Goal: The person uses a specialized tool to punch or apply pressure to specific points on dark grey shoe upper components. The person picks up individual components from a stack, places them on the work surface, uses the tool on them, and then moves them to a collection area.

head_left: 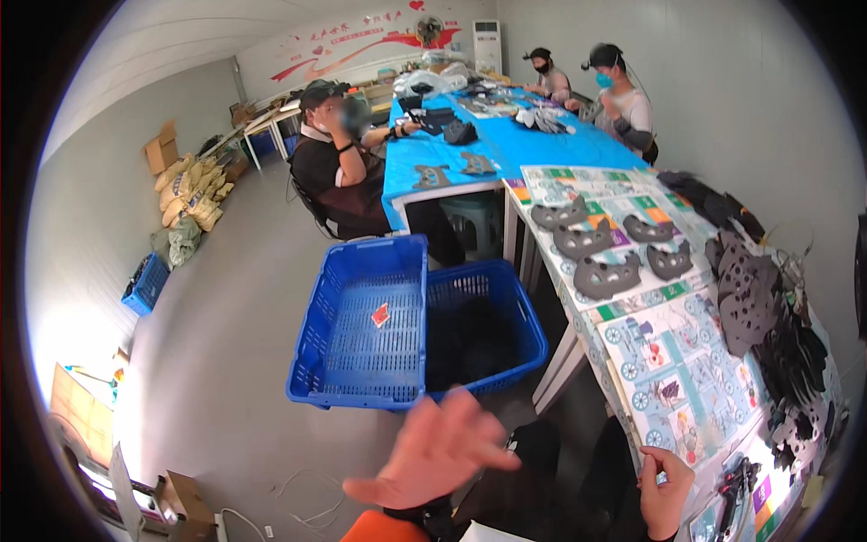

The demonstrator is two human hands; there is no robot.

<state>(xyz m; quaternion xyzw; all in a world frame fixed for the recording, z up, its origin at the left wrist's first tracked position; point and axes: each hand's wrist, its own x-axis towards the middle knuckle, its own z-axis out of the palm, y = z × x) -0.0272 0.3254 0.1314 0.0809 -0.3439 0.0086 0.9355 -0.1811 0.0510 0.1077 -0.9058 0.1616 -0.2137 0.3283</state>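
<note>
My left hand [441,456] is raised in front of the near end of the blue crates, palm showing, fingers spread and slightly blurred; it holds nothing. My right hand [666,492] is at the near table edge, fingers curled and thumb close to the index fingertip; anything between them is too small to make out. Beyond it on the patterned tabletop [632,361] lie several dark grey curved pieces with holes, such as the nearest one [607,278]. To the right is a pile of dark grey perforated pieces [748,294]. A black-handled tool [736,497] lies right of my right hand.
A blue crate [357,393] with a red-and-white scrap [380,314] overlaps another blue crate [528,361] holding dark material. A person [348,163] sits left of the blue-covered table [506,149]; two others [623,104] sit right. Sacks [190,190] lean by the left wall.
</note>
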